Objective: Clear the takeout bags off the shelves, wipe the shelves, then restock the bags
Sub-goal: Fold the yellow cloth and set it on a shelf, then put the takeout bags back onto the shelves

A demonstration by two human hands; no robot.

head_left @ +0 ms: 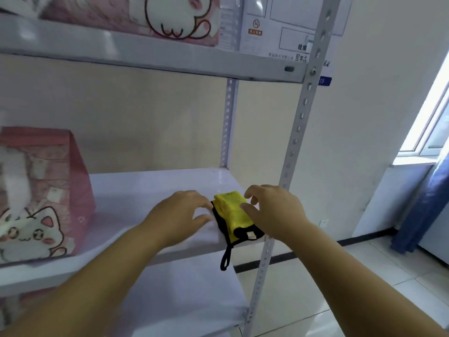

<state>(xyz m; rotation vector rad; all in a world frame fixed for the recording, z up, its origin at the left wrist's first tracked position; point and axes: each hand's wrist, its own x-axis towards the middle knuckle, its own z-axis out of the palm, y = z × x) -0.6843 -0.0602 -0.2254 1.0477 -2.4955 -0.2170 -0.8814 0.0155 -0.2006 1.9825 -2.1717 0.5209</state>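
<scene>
A folded yellow cloth (232, 214) with black trim and a hanging loop lies at the front right corner of the middle shelf (150, 188). My left hand (181, 211) rests flat on the shelf, fingertips touching the cloth's left edge. My right hand (272, 210) hovers over the cloth's right side, fingers curled and apart, thumb touching it. A pink takeout bag (41, 190) with a cartoon cat stands at the left of this shelf. Another pink bag (136, 15) stands on the upper shelf.
The lower shelf (184, 300) shows beneath my arms. A perforated metal post (295, 142) rises at the front right corner. A notice board (279, 25) hangs on the wall behind. A window (430, 127) and blue curtain (422, 210) are at right, over tiled floor.
</scene>
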